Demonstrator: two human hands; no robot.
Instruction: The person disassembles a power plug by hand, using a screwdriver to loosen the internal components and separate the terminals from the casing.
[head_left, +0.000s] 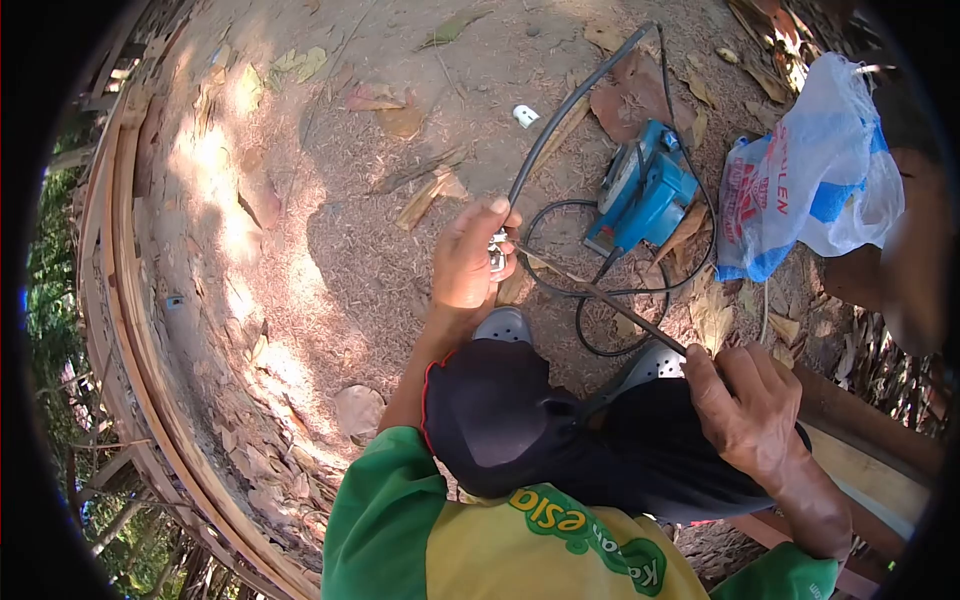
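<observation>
My left hand (472, 254) is closed around an opened electrical plug (497, 250) with metal parts showing, at the end of a black power cord (563, 108). A long, thin, dark shaft, apparently a screwdriver (620, 309), reaches from my right hand (745, 408) to the plug; its handle is hidden in the fist. Whether the tip touches the plug is hard to tell. The cord loops over the ground to a blue power tool (650, 195), which looks like an electric planer. A small white plug cover (525, 116) lies on the ground beyond my left hand.
A white and blue plastic bag (800, 180) stands right of the power tool. Wood shavings, dry leaves and a wood scrap (424, 205) litter the dirt. Long wooden boards (125, 270) run along the left edge. My knees and grey clogs (503, 325) are below my hands.
</observation>
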